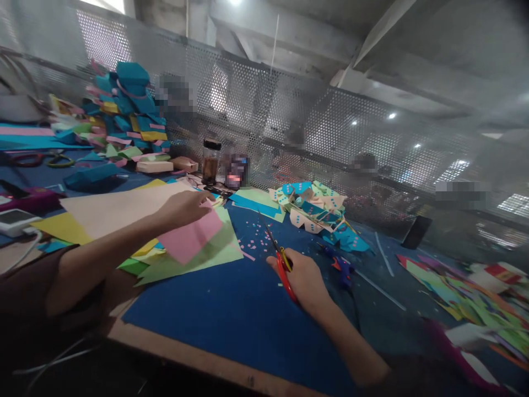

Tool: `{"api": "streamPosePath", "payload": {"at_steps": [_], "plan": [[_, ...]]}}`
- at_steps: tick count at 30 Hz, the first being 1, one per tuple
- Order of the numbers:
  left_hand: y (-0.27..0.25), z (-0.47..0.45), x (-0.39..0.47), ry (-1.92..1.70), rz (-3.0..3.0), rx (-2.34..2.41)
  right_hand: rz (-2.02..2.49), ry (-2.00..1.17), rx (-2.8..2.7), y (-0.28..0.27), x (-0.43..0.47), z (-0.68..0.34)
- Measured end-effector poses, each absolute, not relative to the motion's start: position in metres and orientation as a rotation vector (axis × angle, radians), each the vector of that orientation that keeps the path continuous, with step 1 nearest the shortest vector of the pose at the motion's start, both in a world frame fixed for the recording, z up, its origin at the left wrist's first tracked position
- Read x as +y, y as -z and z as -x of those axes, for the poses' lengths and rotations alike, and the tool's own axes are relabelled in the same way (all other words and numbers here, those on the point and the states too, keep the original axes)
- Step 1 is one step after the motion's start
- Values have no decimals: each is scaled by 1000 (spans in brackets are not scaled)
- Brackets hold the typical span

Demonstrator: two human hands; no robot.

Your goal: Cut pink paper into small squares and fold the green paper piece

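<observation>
My right hand (308, 278) is wrapped round the red and yellow handles of a pair of scissors (285, 275); the dark blades point away from me over the blue tabletop (215, 325). My left hand (184, 208) reaches across sheets of coloured paper, its fingers curled together near small pale pieces; whatever is between the fingertips is hidden. Beneath it lie a pink sheet (192, 237), a large cream sheet (107, 207) and a light green sheet (215, 251). Tiny pink paper scraps (254, 237) are scattered past the scissors.
A pile of dotted paper shapes (318, 212) lies ahead. To the right are a blue glue gun (342, 270), glue sticks (382, 292) and coloured paper pieces (467, 292). A jar (210, 162) stands by the perforated screen (256, 121). Blue paper forms (128, 99) are heaped at left.
</observation>
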State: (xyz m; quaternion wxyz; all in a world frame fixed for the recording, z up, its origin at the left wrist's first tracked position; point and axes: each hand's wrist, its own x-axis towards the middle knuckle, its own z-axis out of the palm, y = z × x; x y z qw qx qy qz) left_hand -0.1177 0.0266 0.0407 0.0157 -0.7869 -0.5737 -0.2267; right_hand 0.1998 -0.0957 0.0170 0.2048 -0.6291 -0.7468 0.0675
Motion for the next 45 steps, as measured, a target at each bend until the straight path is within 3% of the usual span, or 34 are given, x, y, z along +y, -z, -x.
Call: {"api": "streamPosePath", "payload": {"at_steps": [5,8,12,16,22,30,35,45], "plan": [[-29,98,15,853,2652,-1432,1745,-164,-2070,-16,-94,-200],[-18,79,1,640,3019,-1268,1730,-158,-2080,-15,-93,-200],[-3,72,-1,614,3094,-1266,1724,-171,-2063,-15,-93,-200],[5,74,6,671,3121,-1233,1662,-396,-2006,-15,-92,-200],[-5,71,-3,598,3072,-1175,1508,-987,-1737,-13,-90,-197],[-6,70,-8,520,2964,-943,1111,-1409,-1316,-11,-89,-193],[-3,68,-9,514,2950,-944,868,-1579,-955,-17,-92,-191],[-1,65,-12,480,2978,-919,871,-1720,-729,-13,-81,-182]]}}
